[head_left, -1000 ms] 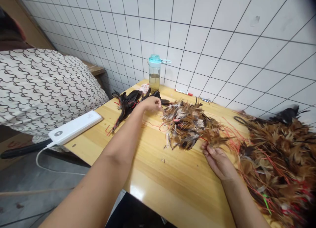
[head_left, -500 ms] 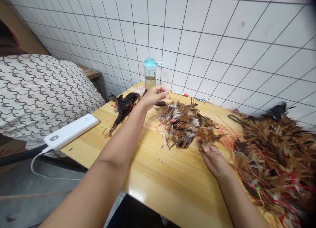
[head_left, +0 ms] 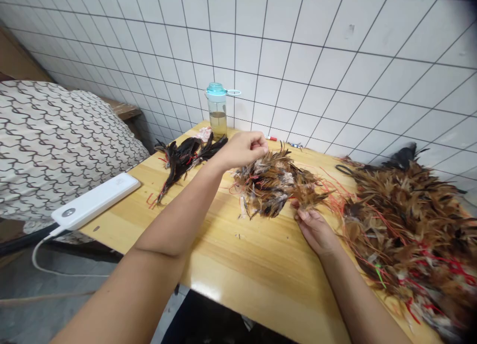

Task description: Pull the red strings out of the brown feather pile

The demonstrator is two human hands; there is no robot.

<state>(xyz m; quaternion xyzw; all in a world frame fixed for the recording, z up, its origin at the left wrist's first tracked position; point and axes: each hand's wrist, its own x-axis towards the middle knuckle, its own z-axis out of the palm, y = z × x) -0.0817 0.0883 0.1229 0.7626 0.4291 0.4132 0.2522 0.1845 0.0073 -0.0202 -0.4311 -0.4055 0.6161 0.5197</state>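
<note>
My left hand (head_left: 249,148) is closed, its fingers curled, above the left rear edge of a pile of brown feathers (head_left: 266,190). What its fingertips hold, if anything, is too small to make out. Low at the pile's right front, my right hand (head_left: 313,227) has its thumb and fingers pressed together at the base of a small bunch of brown feathers (head_left: 307,196). Thin red strings run among the pile. Dark feathers (head_left: 182,158) with red ties lie to the left, partly behind my left forearm.
A heap of tied brown feathers (head_left: 413,210) covers the table's right side. At the back stand a bottle with a turquoise lid (head_left: 216,110) and a red-capped marker (head_left: 271,138). A white power bank (head_left: 96,200) with a cable lies at the left edge, beside a person's patterned clothing (head_left: 63,140).
My left hand has moved right, from beside the bottle to over the feather pile, its fingers more curled. My right hand stays at the small bunch. The view has shifted slightly right.
</note>
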